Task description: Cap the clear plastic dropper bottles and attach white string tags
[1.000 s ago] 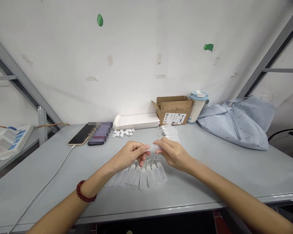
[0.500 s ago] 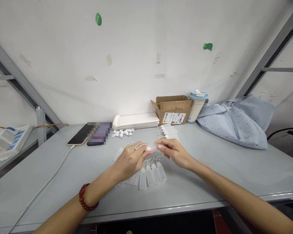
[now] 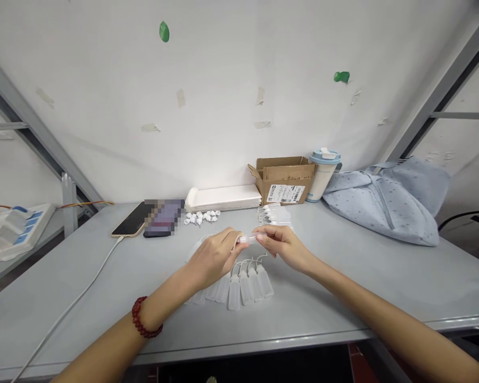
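Both hands meet over the middle of the grey table (image 3: 343,298). My left hand (image 3: 213,258) is closed around a small translucent plastic bottle (image 3: 247,239). My right hand (image 3: 281,246) pinches the bottle's neck end from the right. Just below the hands lies a row of several capped small bottles (image 3: 239,284) with tethered caps. Behind the right hand sits another cluster of small bottles (image 3: 274,215). A little heap of white caps (image 3: 201,217) lies further back to the left. A red bead bracelet (image 3: 143,324) is on my left wrist.
Two phones (image 3: 147,221) lie at the back left, one on a white cable (image 3: 75,303). A white tray stack (image 3: 223,197), a cardboard box (image 3: 285,181), a lidded cup (image 3: 322,173) and a blue cloth bag (image 3: 387,202) line the wall. A power strip (image 3: 8,234) sits at far left.
My left hand has turned and closed more tightly on the bottle, and both hands shifted slightly up. The bottles on the table have not moved.
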